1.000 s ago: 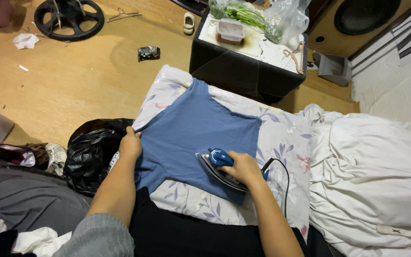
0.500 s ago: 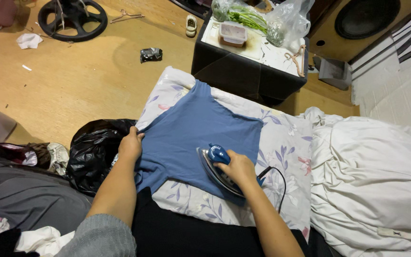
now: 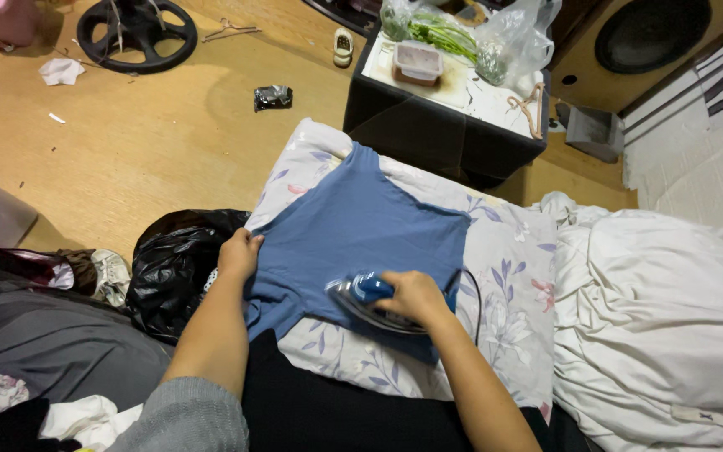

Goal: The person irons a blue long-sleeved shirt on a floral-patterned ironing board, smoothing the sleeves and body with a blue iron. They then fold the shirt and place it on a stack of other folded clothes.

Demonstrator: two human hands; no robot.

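Near the floral pad's (image 3: pixel 504 276) front edge, the right hand (image 3: pixel 414 296) grips a blue iron (image 3: pixel 361 295) while the left hand's (image 3: pixel 238 254) fingers pinch the blue shirt (image 3: pixel 353 234).

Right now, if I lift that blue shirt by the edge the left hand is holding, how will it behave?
Probably floppy: the shirt lies flat and follows the floral pad, so it should sag and fold. Likely light, being thin cloth. It may snag rather than slide, since the iron under the right hand rests on it while the left hand pins its edge.

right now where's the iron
In the head view, the iron sits low centre on the blue garment's near edge, gripped by the right hand.
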